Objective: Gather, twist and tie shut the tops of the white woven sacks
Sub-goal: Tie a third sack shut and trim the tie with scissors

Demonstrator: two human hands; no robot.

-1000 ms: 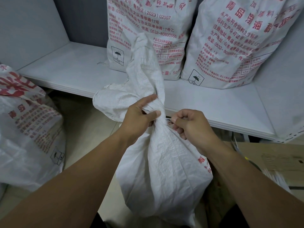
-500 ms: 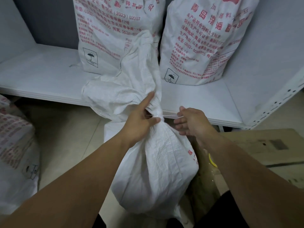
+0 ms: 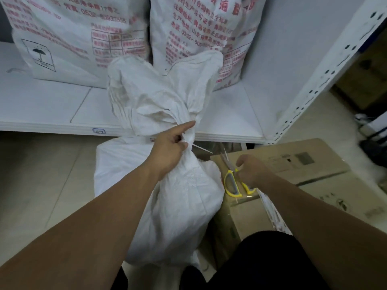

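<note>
A white woven sack (image 3: 178, 206) stands on the floor between my arms, its top gathered into a tight neck with loose fabric (image 3: 150, 95) flaring above it. My left hand (image 3: 169, 147) grips that neck, forefinger stretched out along it. A thin white tie (image 3: 202, 148) wraps the neck and its free tail sticks out to the right. My right hand (image 3: 249, 170) is down on the cardboard box, fingers curled around yellow-handled scissors (image 3: 232, 181) whose blades point up and away from me.
Two printed white sacks (image 3: 69, 38) (image 3: 199, 28) stand on the low white shelf (image 3: 41, 105) behind. A perforated shelf post (image 3: 314, 80) rises on the right. The cardboard box (image 3: 293, 164) sits right of the sack. Tiled floor (image 3: 41, 174) lies to the left.
My right hand let go of the tie's tail and dropped to the box, where it now grips the scissors. My left hand stayed on the neck. The view swung right and closer.
</note>
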